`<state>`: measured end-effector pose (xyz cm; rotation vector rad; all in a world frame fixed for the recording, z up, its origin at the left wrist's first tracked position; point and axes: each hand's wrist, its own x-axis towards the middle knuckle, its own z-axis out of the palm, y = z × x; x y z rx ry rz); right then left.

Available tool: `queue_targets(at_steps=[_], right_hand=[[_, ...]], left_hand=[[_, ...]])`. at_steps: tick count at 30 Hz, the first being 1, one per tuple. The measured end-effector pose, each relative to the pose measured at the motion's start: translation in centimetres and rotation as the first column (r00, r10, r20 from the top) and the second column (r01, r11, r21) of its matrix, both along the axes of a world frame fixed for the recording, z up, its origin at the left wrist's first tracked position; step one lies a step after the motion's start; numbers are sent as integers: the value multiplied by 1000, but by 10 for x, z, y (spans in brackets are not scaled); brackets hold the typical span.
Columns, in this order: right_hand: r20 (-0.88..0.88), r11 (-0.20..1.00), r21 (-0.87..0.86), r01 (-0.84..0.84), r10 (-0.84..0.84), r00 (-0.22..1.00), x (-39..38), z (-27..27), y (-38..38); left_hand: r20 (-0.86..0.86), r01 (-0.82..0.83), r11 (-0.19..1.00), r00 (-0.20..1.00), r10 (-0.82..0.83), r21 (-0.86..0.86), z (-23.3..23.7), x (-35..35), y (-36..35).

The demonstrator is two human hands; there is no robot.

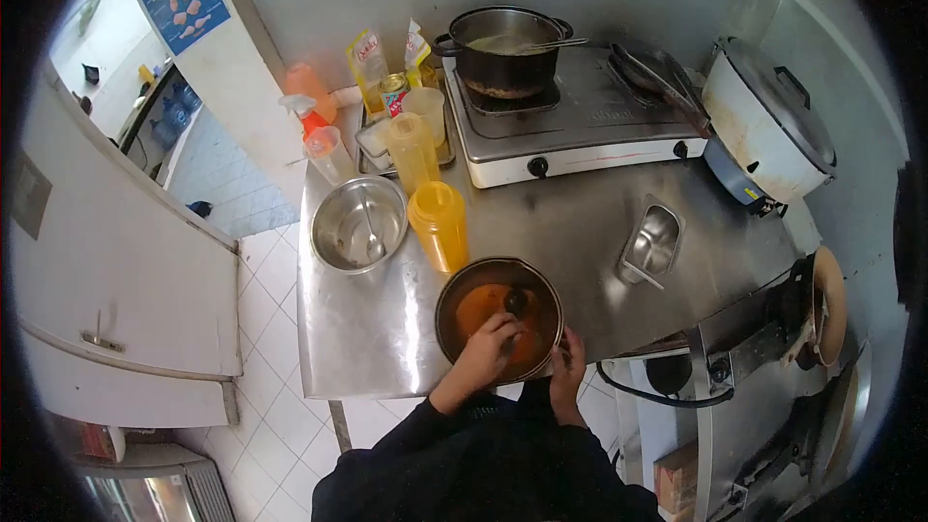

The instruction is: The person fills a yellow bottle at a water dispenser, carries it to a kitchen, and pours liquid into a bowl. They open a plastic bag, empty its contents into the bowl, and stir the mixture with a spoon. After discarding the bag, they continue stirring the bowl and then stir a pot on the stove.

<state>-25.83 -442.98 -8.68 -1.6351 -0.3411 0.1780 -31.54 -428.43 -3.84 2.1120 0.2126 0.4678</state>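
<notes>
Near the front edge of the steel table stands a dark round pot [445, 329] with orange-red liquid inside. My left hand [491, 346] is over the pot with its fingers closed round the handle of a dark ladle [516, 303], whose round head lies at the liquid. At the pot's right rim is my right hand [568, 363], its fingers bent against the rim. Just behind the pot stands an orange-yellow plastic pitcher [439, 227]. A steel bowl [333, 222] with a spoon [373, 240] in it sits to the left.
A gas stove [580, 140] at the back bears a black pot [503, 68] and a covered pan. Further right stands a large white lidded cooker [759, 126]. A small steel container [655, 237] sits on the table. Bottles and cups crowd a tray at the back left.
</notes>
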Motion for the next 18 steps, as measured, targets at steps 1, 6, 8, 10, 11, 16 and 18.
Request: queue_targets(at_steps=[1,6,8,10,11,16,18], right_hand=[[-1,1000,-1,1,-1,1000,3,0,0],[55,998,-54,34,-31,998,17,-2,2],[32,1000,-20,12,-11,999,27,-14,4],[10,1000,14,-12,12,1000,33,-15,7],[-24,999,26,-37,38,999,37,-15,10],[-287,983,179,-38,89,954,51,12,34],[-326,979,180,-94,149,933,57,14,39]], left_hand=[[-10,49,998,999,-48,30,1,-1,-3],[-69,213,977,975,-213,3,4,-24,-5],[-104,247,969,963,-249,-30,14,-36,-1],[-151,239,969,958,-245,-56,21,-48,6],[-151,234,971,959,-240,-55,22,-53,11],[-180,139,990,973,-141,-24,19,-60,32],[-145,124,992,981,-126,-20,11,-52,31]])
